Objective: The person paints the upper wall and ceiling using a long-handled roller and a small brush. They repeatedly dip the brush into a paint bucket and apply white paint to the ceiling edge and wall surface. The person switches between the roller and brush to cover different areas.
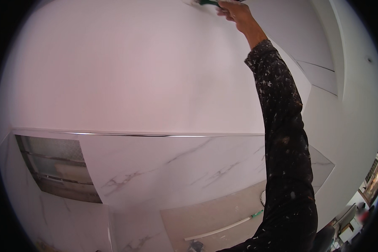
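Observation:
My right hand (236, 12) reaches high to the upper edge of the picture, its fingers closed round the green handle of what looks like a paintbrush (209, 2). The tool's tip points left, close to the smooth pale surface (130, 71); the top edge cuts off part of it, and the tip is blurred. A dark sleeve (285, 126) spattered with white covers my right arm and hides part of what lies behind it. My left hand does not show.
A shiny metal trim (155, 135) divides the pale surface from marble-patterned panels (155, 168). At the left is a louvred window (56, 168). Below, a white pole with a green end (222, 229) lies across a beige panel (206, 216). Cluttered items (348, 227) stand at lower right.

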Available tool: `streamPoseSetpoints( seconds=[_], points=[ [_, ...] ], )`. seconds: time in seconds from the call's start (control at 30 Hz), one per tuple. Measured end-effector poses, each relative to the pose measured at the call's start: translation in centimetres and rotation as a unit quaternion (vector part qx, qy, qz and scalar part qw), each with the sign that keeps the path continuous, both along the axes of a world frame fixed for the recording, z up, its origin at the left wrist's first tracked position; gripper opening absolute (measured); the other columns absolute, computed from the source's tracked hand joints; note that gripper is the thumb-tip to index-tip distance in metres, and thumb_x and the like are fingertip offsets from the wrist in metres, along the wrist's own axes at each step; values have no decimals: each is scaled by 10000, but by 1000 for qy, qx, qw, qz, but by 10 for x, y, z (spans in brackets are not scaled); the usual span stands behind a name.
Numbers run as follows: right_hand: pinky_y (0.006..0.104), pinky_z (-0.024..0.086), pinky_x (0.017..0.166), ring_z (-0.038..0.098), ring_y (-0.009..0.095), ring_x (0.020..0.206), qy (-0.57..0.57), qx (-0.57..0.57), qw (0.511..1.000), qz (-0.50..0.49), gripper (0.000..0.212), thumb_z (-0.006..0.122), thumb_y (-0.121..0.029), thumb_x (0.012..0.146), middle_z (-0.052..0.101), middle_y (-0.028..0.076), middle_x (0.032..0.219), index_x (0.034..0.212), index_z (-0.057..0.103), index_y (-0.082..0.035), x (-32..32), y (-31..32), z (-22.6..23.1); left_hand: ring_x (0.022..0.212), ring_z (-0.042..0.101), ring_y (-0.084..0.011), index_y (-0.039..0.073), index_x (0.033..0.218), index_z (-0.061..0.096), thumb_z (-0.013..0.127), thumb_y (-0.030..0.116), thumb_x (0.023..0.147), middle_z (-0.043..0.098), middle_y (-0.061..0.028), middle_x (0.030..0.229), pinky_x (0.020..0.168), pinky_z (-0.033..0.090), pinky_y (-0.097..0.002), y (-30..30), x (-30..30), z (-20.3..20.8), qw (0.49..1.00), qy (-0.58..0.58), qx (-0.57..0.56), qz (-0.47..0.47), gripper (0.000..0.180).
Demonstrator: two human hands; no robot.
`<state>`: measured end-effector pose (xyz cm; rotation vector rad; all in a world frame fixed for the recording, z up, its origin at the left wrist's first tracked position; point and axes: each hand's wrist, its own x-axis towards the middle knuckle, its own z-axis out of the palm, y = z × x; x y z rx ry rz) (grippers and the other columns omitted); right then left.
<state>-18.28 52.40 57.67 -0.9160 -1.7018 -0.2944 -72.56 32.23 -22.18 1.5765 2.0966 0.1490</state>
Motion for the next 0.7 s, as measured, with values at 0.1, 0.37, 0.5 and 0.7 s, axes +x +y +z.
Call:
streamPoseSetpoints(
  seconds=[0.1,0.37,0.5,0.7],
  points=[
    [304,552,760,702,161,820,3,-6,992,-126,358,695,-351,881,722,64,935,1068,707,-46,55,-41,4,1320,447,-384,-33,1366,489,463,406,1005,496,-224,1420,1117,338,-474,2,3,10,1000,2,26,-2,569],
    [360,551,607,674,215,550,-176,28,908,-378,227,600,-177,767,639,86,563,585,682,-69,27,-18,28,1165,547,-416,-49,1248,562,498,351,979,594,-245,1249,1003,426,-495,0,-2,-2,996,-2,88,16,487],
    [491,521,823,666,441,915,-170,172,927,-287,351,655,-271,868,695,251,1022,1003,659,53,-127,79,-1,1150,562,-402,-30,1261,559,495,361,971,598,-243,1243,988,436,-499,4,-9,-24,995,11,98,-23,491],
    [412,513,661,684,238,773,-236,274,923,-132,164,762,-207,707,703,53,770,846,742,-122,-112,74,-7,1158,595,-402,45,1288,583,533,410,923,636,-234,1231,1008,459,-482,8,-13,-48,993,-2,115,11,518]
  ],
)
